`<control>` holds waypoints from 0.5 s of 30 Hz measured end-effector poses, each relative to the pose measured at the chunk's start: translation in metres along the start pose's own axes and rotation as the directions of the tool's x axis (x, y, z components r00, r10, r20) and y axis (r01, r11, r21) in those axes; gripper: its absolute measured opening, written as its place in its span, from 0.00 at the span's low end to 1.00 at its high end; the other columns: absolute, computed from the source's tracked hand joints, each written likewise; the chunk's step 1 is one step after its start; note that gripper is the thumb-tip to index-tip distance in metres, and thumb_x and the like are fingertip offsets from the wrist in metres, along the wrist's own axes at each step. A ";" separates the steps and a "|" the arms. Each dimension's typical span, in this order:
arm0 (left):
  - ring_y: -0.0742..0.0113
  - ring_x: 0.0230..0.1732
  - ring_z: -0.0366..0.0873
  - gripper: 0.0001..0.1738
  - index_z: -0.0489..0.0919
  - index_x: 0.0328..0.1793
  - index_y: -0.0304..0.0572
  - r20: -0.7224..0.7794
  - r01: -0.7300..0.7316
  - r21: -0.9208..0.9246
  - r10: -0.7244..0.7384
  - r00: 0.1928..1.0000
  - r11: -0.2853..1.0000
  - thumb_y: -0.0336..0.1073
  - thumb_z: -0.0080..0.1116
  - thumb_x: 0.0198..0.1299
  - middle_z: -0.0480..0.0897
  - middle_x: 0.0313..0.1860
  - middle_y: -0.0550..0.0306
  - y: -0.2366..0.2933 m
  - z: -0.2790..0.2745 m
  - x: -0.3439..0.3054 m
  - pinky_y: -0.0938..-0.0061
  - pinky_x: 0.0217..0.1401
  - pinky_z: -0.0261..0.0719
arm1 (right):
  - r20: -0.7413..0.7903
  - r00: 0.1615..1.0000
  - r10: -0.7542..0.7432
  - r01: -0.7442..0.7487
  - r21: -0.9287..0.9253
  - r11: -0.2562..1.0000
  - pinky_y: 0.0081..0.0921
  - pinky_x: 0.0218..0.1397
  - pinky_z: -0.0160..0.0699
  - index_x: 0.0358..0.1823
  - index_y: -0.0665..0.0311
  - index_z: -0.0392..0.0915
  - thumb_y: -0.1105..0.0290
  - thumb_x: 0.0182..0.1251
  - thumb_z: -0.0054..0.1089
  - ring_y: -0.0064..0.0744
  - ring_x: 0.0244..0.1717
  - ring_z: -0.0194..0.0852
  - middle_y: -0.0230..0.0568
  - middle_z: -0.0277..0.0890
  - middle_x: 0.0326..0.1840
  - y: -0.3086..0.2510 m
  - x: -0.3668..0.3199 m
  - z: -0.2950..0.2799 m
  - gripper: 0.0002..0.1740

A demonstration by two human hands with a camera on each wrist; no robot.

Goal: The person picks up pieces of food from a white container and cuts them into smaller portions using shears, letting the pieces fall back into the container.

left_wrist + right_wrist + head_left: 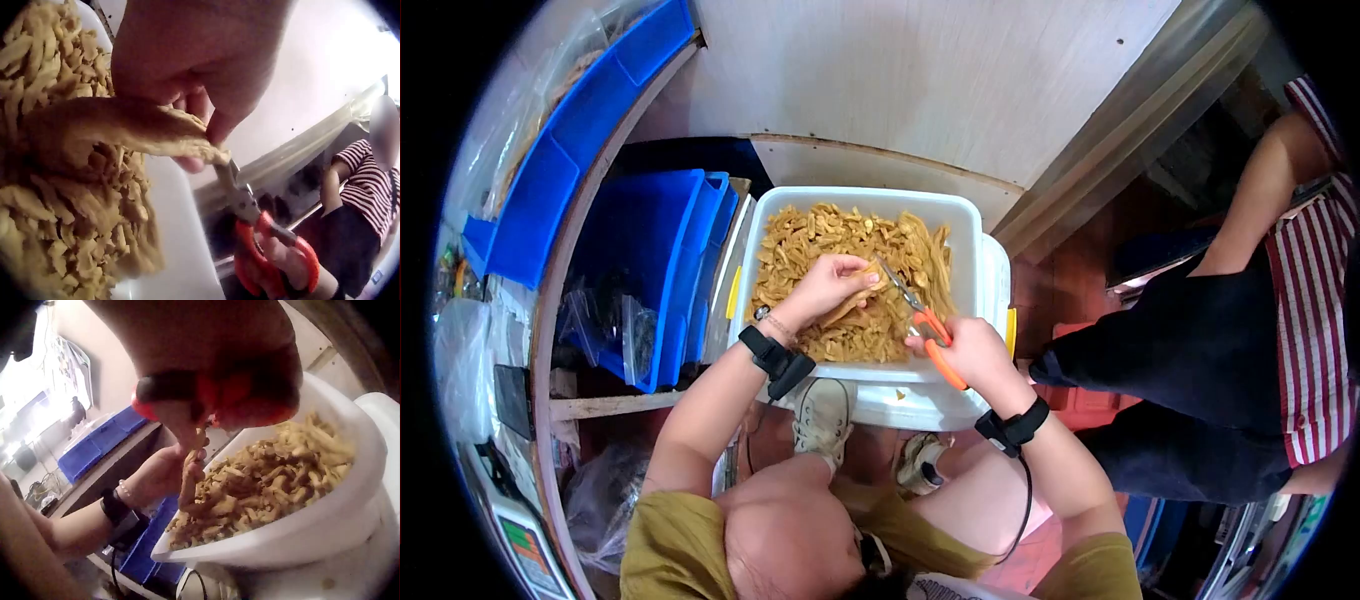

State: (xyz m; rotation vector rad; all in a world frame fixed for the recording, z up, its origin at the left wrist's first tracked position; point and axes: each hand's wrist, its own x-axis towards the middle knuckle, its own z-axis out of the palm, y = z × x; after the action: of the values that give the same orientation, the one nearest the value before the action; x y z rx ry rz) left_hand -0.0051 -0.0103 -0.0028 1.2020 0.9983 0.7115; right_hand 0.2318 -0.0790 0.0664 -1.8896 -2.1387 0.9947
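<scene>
My left hand point(832, 288) pinches a long, thick tan-yellow strip point(119, 128) of what looks like dried food over a white tub point(968, 290). Many small cut pieces point(800, 240) of the same stuff fill the tub, with longer strips point(930, 258) heaped along its right side. In my right hand point(978, 352) are orange-handled scissors point(247, 209), gripped by the loops over the tub's front right. Their blades point at the strip's end, right by my left fingertips. In the right wrist view my right hand and the handles hide much of the blades.
Blue plastic bins point(670, 260) stand left of the tub, near a shelf edge point(565, 270). A pale wooden panel point(900, 80) rises behind. Another white container point(940, 410) sits underneath. At the right stands a person in a striped top point(1315, 320).
</scene>
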 end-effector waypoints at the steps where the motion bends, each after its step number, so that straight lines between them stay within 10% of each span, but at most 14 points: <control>1: 0.76 0.31 0.77 0.11 0.80 0.42 0.34 0.013 0.007 -0.055 -0.007 1.000 0.998 0.37 0.58 0.65 0.81 0.35 0.62 0.000 -0.003 0.002 0.80 0.37 0.78 | 0.014 0.999 0.034 -0.034 0.011 0.999 0.39 0.36 0.76 0.29 0.69 0.80 0.33 0.51 0.61 0.56 0.31 0.78 0.57 0.76 0.23 0.002 0.001 -0.001 0.37; 15: 0.71 0.37 0.82 0.14 0.69 0.49 0.37 -0.099 -0.121 -0.289 0.096 0.990 0.950 0.28 0.60 0.61 0.82 0.40 0.55 -0.013 0.001 0.008 0.79 0.40 0.81 | 0.055 0.998 0.028 -0.020 -0.138 0.990 0.39 0.41 0.78 0.36 0.70 0.76 0.25 0.50 0.51 0.54 0.36 0.81 0.56 0.80 0.30 0.005 -0.008 0.003 0.46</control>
State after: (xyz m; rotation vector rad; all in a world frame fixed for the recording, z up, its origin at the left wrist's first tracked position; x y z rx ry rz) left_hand -0.0014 -0.0073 -0.0168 0.9767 0.8633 0.9690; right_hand 0.2359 -0.0876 0.0636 -1.9747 -2.2766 0.9382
